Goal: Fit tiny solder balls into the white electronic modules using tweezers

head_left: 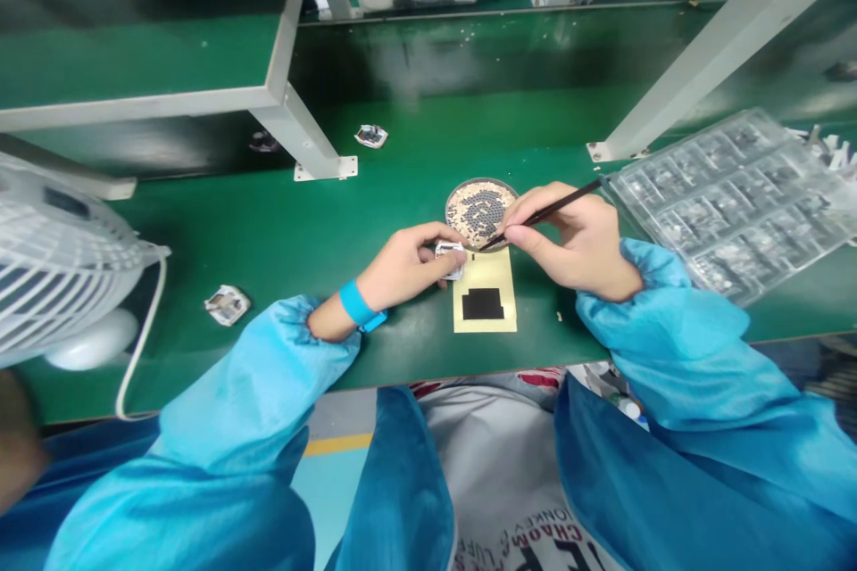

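Between the thumb and fingers of my left hand [411, 266] is a small white plastic casing [449, 260], held just above the bench. My right hand [577, 236] grips a pair of dark tweezers [553, 207] like a pen. Their tip points down and left, close to the upper edge of a yellow sheet [486, 277]; whether it pinches anything is too small to tell. Black pieces [483, 304] stick to the sheet's lower part. Just behind both hands sits a round dish [479, 205] of small dark and beige parts, partly covered by my right fingers.
Two similar casings lie on the green bench, one at the back [371, 136] and one at the left [228, 305]. A white fan [67, 259] stands far left. A clear compartment tray [729, 196] lies right, near a metal shelf leg [683, 53].
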A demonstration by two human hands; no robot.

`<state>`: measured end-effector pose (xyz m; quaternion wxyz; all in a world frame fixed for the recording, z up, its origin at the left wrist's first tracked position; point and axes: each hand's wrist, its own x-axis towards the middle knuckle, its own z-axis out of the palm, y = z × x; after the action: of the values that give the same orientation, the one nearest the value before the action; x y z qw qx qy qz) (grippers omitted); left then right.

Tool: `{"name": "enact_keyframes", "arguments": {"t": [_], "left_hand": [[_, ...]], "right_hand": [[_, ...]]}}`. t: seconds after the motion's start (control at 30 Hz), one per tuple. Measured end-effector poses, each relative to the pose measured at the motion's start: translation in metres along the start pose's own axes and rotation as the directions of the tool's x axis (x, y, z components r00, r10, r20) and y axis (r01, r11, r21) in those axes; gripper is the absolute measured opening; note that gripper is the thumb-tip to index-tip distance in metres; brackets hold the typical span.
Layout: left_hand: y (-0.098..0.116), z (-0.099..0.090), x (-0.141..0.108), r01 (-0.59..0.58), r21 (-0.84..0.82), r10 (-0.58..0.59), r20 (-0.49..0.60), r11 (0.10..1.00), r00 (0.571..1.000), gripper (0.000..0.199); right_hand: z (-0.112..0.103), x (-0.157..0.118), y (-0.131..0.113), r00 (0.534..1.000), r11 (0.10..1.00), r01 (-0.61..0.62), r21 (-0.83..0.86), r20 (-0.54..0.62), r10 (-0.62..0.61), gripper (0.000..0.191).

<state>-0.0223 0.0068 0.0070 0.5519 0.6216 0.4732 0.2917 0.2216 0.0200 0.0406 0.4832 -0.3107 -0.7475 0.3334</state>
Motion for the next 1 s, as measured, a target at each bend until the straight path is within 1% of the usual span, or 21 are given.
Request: {"name": "enact_keyframes", "arguments": {"t": [0.1,0.27,0.33,0.43,0.63,0.8,1.0], "left_hand": [[-0.001,0.003,0.001,-0.006,0.010,0.007,-0.043,1.000,0.999,0.031],[-0.002,0.004,0.001,0.040,-0.066,-0.044,-0.063,0.997,0.997,0.034],[-0.001,0.004,0.002,0.054,-0.095,-0.060,-0.066,0.994,0.996,0.034],[-0.001,0.004,0.002,0.060,-0.097,-0.067,-0.074,0.994,0.995,0.033],[-0.003,0.004,0.002,0.055,-0.077,-0.061,-0.078,0.995,0.995,0.033],[-0.004,0.004,0.002,0.061,-0.065,-0.066,-0.077,0.996,0.995,0.035],[-0.003,0.004,0.001,0.027,-0.122,-0.035,-0.066,0.992,0.997,0.045]], "right_hand": [[0.003,-0.002,0.005,0.998,0.996,0.066,-0.065,0.011,-0.065,0.009],[0.008,-0.003,0.009,0.991,0.985,0.110,-0.136,0.093,-0.098,0.006],[0.010,-0.004,0.011,0.987,0.980,0.140,-0.140,0.099,-0.127,0.006],[0.012,-0.005,0.012,0.984,0.974,0.165,-0.153,0.095,-0.152,0.006],[0.012,-0.005,0.011,0.989,0.975,0.130,-0.178,0.096,-0.115,0.006],[0.013,-0.006,0.013,0.984,0.969,0.153,-0.192,0.118,-0.131,0.007],[0.011,-0.006,0.011,0.995,0.979,0.072,-0.193,0.078,-0.058,0.012]]}}
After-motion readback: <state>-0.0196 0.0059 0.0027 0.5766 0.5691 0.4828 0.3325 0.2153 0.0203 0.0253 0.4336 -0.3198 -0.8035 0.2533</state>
